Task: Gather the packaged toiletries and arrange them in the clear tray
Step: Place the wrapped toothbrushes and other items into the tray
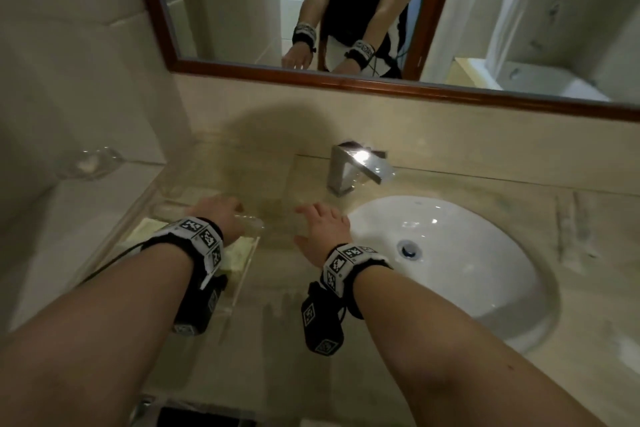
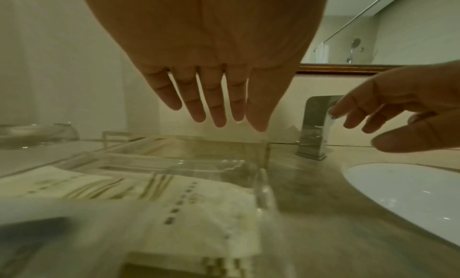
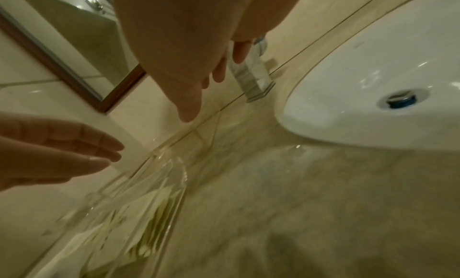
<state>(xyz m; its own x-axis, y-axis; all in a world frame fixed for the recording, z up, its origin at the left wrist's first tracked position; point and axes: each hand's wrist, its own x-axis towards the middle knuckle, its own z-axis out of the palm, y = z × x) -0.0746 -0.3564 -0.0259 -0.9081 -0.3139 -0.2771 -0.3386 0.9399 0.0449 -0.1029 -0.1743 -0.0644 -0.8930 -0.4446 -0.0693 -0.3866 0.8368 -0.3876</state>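
Left hand (image 2: 211,65) held flat and empty above clear tray (image 2: 263,150), pale toiletry packets (image 2: 174,203) lain inside below it, right hand (image 2: 398,109) spread empty beside tray

Tray (image 1: 242,282): near end hidden under left forearm and wrist camera in head view; far walls barely traceable against counter. Packets (image 2: 194,207) in tray: print blurred, unreadable; count cannot be told. Clear-wrapped item (image 2: 199,165) beyond packets: contents not identifiable. Left hand (image 1: 216,215): fingertips lost in blur over tray. Glass dish (image 1: 90,163) left of tray: smeared, contents unclear.
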